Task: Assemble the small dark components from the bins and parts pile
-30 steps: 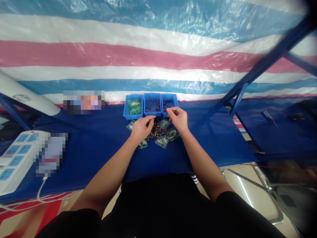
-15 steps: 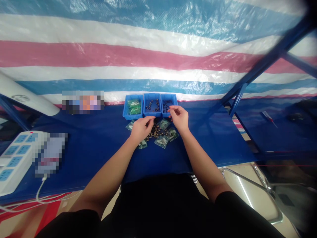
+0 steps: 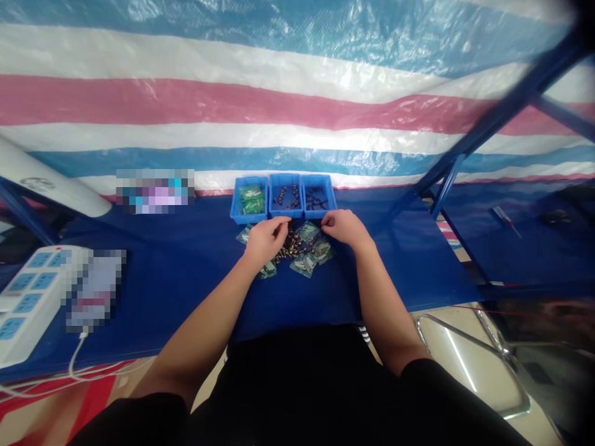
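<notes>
We find the fingertips of the left hand (image 3: pixel 264 241) curled inward and drawn close together directly above a loose pile of small brass-coloured fasteners (image 3: pixel 292 248). The hand is partly closed, palm down. Whether it has hold of a fastener we cannot tell, as the fingers hide the contact point. The fingers of the right hand (image 3: pixel 346 227) are lightly curved and lie low, pointing toward the left hand, just in front of the rightmost tray. No held item is visible, but we cannot confirm that the hand is empty. Both forearms reach forward from the body, with the wrists angled inward, and the hands stand near each other but apart.

The pile lies on the blue tabletop (image 3: pixel 418 266), ringed by small clear plastic bags (image 3: pixel 304 265) holding green-tinted parts. Directly behind it, three blue plastic trays (image 3: pixel 286 207) stand side by side: the left one holds bagged green parts, while the middle and right ones hold small dark and brass-coloured pieces.

On the left of the table sits a white power strip (image 3: pixel 32 291) with blue sockets, and its white cable (image 3: pixel 77 365) runs off the edge. Behind the table hangs a striped tarpaulin (image 3: pixel 279 105), with blue steel framing (image 3: pixel 506 105) to the right. A small screwdriver (image 3: pixel 504 221) lies on a blue surface beyond that framing, and a metal-framed chair (image 3: pixel 469 365) stands at lower right.
</notes>
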Tool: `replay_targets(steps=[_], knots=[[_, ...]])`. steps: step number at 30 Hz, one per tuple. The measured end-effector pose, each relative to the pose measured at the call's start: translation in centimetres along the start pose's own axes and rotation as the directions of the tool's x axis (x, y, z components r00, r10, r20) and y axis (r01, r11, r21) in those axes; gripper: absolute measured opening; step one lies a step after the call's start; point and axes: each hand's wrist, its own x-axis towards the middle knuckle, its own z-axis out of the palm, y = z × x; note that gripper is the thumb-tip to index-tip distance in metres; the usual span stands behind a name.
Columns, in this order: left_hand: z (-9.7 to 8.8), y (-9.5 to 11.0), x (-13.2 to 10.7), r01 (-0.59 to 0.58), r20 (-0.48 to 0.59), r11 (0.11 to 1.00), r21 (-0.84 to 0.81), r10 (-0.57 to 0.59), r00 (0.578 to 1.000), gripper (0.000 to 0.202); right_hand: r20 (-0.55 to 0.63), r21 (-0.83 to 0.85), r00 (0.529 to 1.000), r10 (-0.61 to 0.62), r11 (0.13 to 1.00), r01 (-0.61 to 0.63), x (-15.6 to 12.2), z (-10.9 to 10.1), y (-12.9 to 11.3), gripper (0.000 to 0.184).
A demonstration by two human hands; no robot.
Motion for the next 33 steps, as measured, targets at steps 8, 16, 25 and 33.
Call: replay_targets(steps=[8,16,25,33], knots=[[0.0,0.1,0.0,0.009,0.001,1.000,0.007,-0.009,1.000,0.028,-0.049,-0.028,0.999,0.012,1.000,-0.013,0.5,0.8,0.3,0.022],[0.0,0.1,0.0,0.006,0.003,1.000,0.000,-0.006,1.000,0.028,-0.016,-0.064,1.000,0.009,0.998,-0.010,0.3,0.9,0.1,0.009],[0.0,0.1,0.0,0.014,-0.002,1.000,-0.009,-0.014,1.000,0.028,-0.127,0.217,0.979,-0.156,0.959,0.181,-0.7,-0.1,-1.7,0.009],[0.1,0.3,0.1,0.010,0.043,0.999,-0.043,-0.008,0.999,0.031,-0.198,0.315,0.931,-0.307,0.879,0.357,-0.8,1.8,-4.3,0.011]])
